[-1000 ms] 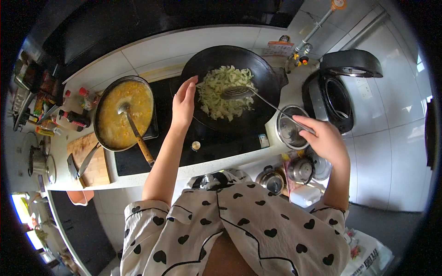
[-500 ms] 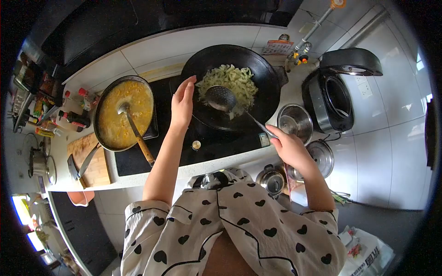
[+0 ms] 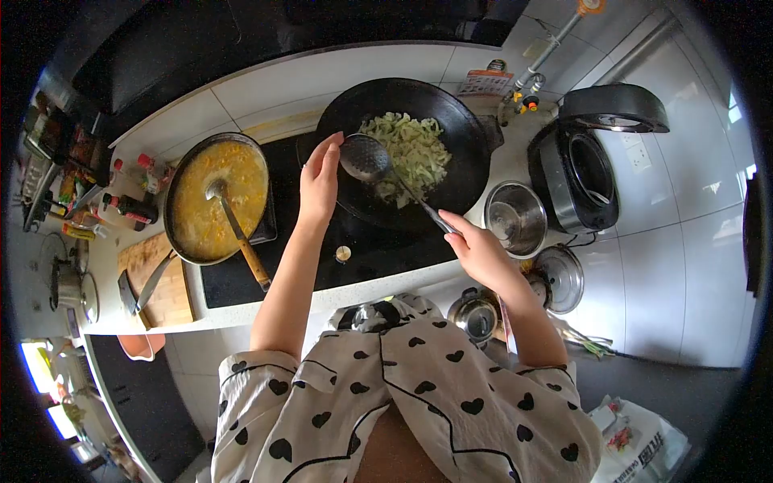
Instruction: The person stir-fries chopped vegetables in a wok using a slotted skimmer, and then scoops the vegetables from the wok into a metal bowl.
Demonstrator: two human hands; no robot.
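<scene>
My right hand (image 3: 483,251) is closed around the handle of a slotted ladle (image 3: 366,158). The ladle's dark perforated bowl rests inside the black wok (image 3: 463,169), near its left wall. Chopped pale-green vegetable pieces (image 3: 412,149) lie heaped in the wok, just right of the ladle's bowl. At the wok's left edge, my left hand (image 3: 320,183) grips the side where a handle would sit; its fingers hide that part.
A pan of yellow soup (image 3: 217,181) with a wooden-handled spatula (image 3: 235,229) stands left. Farther left are a cutting board (image 3: 173,294) with a knife (image 3: 153,282) and several bottles. At right stand a metal pot (image 3: 515,217) and an open rice cooker (image 3: 576,173).
My right hand has moved left and slightly up, carrying the ladle's bowl toward the wok's left wall. The vegetable pieces have shifted right of it. My left hand has stayed in place.
</scene>
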